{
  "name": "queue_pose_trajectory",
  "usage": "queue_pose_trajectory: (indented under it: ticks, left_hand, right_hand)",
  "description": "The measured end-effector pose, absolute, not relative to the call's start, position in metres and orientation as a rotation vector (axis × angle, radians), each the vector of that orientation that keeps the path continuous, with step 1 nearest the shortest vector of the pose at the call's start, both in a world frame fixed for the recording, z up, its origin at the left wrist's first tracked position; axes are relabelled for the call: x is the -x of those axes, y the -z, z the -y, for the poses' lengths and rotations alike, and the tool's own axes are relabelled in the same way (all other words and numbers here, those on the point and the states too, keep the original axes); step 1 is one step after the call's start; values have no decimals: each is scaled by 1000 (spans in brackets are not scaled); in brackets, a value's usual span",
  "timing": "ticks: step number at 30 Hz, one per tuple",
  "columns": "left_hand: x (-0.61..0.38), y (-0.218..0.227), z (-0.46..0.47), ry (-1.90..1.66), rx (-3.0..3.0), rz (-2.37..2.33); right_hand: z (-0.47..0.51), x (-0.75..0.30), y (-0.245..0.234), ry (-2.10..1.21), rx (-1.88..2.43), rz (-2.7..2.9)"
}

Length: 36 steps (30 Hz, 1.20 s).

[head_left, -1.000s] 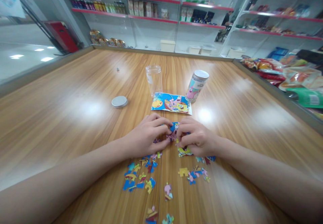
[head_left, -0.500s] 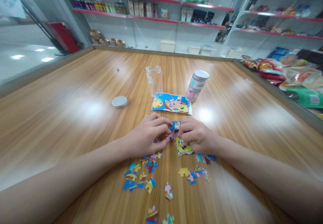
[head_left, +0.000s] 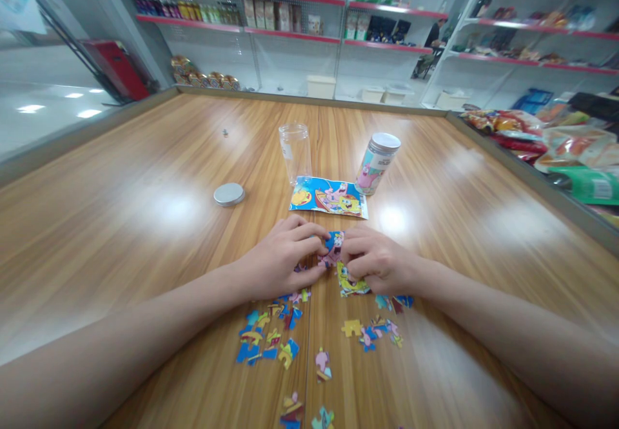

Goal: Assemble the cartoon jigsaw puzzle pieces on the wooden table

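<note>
A partly joined jigsaw puzzle [head_left: 333, 246] with pink, blue and yellow cartoon figures lies on the wooden table [head_left: 184, 158] between my hands. My left hand [head_left: 290, 253] has its fingers and thumb bent around the puzzle's left side, holding it. From the right, my right hand [head_left: 380, 258] curls its fingers down on the puzzle's right edge, covering part of it. A yellow section [head_left: 351, 280] shows below the right fingers. Loose jigsaw pieces [head_left: 268, 335] lie nearer me on the left, and more pieces [head_left: 374, 333] on the right.
Beyond my hands lies a picture sheet [head_left: 329, 197] of the same cartoon. Behind it stand a clear open jar [head_left: 296, 155] and a lidded jar [head_left: 378, 164]. A silver lid [head_left: 229, 194] lies to the left. Snack bags [head_left: 517, 139] sit past the table's right edge.
My right hand has shifted very slightly left over the puzzle's edge. The left hand stays in place, and the loose pieces lie as before.
</note>
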<state>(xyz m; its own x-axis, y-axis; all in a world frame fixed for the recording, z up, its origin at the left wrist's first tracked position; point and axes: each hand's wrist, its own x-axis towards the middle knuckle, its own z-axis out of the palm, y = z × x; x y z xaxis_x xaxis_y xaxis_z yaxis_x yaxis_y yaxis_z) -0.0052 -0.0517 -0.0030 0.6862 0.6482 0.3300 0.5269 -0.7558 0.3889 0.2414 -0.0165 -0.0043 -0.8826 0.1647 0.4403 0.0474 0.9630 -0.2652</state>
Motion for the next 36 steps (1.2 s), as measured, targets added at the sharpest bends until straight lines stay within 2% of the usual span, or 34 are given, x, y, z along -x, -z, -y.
queue_pose_trajectory:
  ticks: [13, 31, 36]
  left_hand:
    - [3, 2, 53, -650, -2615, -985]
    - [4, 4, 53, -658, -2623, -978]
    - [4, 4, 52, -657, -2625, -973]
  right_hand:
    - [16, -240, 11, -469, 244, 2459]
    - [19, -242, 5, -345, 252, 2364]
    - [17, -241, 7, -404, 238, 2406]
